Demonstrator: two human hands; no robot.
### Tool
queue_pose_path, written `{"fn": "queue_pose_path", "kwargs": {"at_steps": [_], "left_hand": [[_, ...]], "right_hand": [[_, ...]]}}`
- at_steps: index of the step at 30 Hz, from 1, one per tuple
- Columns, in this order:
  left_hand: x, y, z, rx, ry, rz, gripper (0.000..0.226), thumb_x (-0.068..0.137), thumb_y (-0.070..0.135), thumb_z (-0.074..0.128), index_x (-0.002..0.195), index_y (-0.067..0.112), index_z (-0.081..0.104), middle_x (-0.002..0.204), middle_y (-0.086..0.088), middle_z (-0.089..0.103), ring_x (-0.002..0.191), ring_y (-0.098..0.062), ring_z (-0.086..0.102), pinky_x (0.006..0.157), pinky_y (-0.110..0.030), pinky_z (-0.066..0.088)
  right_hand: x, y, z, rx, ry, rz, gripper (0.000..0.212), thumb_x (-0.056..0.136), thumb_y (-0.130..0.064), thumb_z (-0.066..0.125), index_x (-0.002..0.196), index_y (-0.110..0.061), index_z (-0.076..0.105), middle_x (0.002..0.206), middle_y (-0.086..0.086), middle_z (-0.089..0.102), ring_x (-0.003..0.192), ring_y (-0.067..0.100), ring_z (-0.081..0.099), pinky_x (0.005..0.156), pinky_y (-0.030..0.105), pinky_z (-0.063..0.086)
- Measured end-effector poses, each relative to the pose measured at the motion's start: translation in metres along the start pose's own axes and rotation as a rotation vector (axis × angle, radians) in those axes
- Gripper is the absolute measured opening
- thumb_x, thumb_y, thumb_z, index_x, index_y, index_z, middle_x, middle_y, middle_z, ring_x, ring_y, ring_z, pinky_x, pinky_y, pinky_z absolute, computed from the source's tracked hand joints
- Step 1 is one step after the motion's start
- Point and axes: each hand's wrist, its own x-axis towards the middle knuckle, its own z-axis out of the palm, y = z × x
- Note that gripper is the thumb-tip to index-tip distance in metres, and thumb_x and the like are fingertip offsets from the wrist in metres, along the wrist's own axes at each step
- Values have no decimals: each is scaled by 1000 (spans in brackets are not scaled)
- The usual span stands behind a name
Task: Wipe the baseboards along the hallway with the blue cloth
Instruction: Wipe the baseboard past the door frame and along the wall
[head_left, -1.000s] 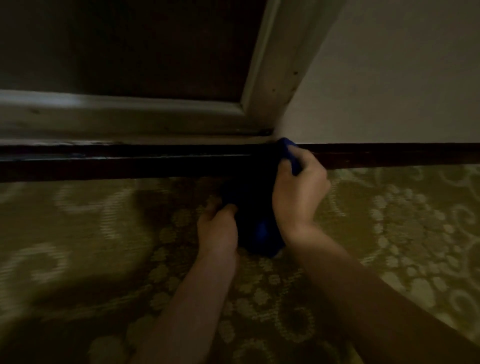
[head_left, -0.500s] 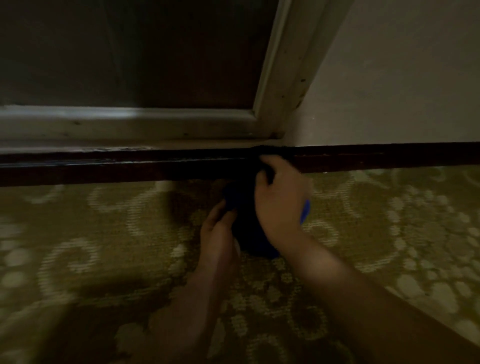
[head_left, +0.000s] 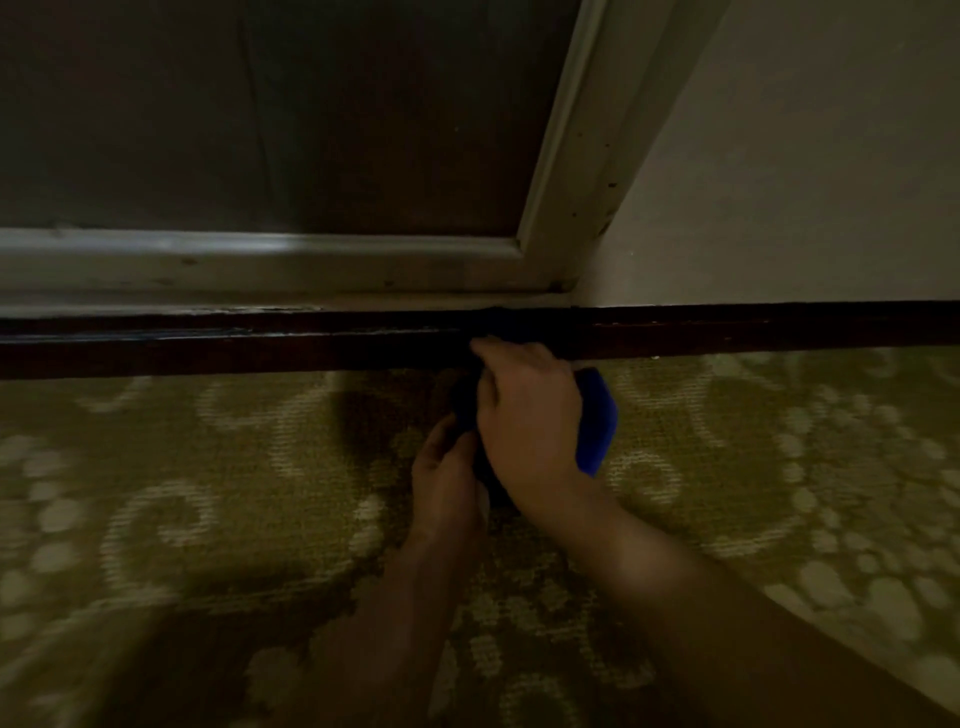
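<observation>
Glossy dark wooden baseboard (head_left: 208, 348), soft blue cloth (head_left: 597, 421), rough woven patterned carpet (head_left: 208, 493), matt painted wall (head_left: 805, 182).

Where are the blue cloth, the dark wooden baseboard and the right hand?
blue cloth (head_left: 597, 421): head view, lit fold right of the hand.
dark wooden baseboard (head_left: 208, 348): head view, front face, left stretch.
right hand (head_left: 530, 415): head view, back of the hand.

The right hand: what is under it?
The blue cloth, sticking out at its right side. The right hand hides the cloth's middle and its contact with the dark baseboard.
</observation>
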Motion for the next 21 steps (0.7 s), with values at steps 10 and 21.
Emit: {"fn": "queue_pose_path", "kwargs": {"at_steps": [10,21], "left_hand": [[-40,62,-16,194,144,25,26,96,11,54,114,23,69,108,-8,74,94,-28,72,76,-42,59],[-20,66,30,1106,342,784,31,95,11,55,125,8,65,116,-9,69,107,-25,63,97,-28,47]], "right_hand": [[-2,6,-34,1028,-10,1033,25,90,-11,61,113,-19,66,102,-2,67,96,18,65,75,30,57],[-10,2,-28,1331,-170,1312,30,91,-6,59,120,-11,54,106,11,63,90,23,64,57,28,54]]}}
